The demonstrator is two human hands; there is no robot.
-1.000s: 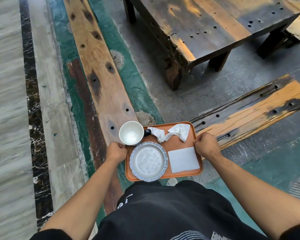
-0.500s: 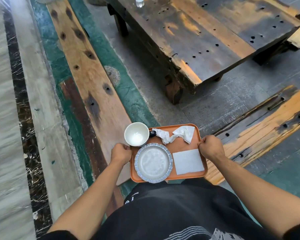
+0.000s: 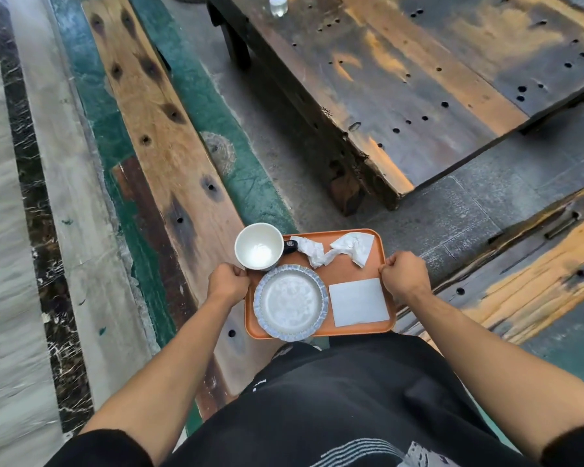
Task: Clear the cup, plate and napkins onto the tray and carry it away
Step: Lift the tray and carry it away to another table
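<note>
Tray (image 3: 338,276) long axis left-right

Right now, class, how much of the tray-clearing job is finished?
Done: cup, plate, crumpled napkin and flat napkin all lie on the tray. In hand: left hand and right hand grip its sides. Left: carrying it away.

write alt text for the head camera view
Seen from above, a person's left hand and right hand grip the sides of an orange tray holding a white cup, round plate, crumpled napkin and flat napkin, above a weathered floor near a low wooden table.
</note>
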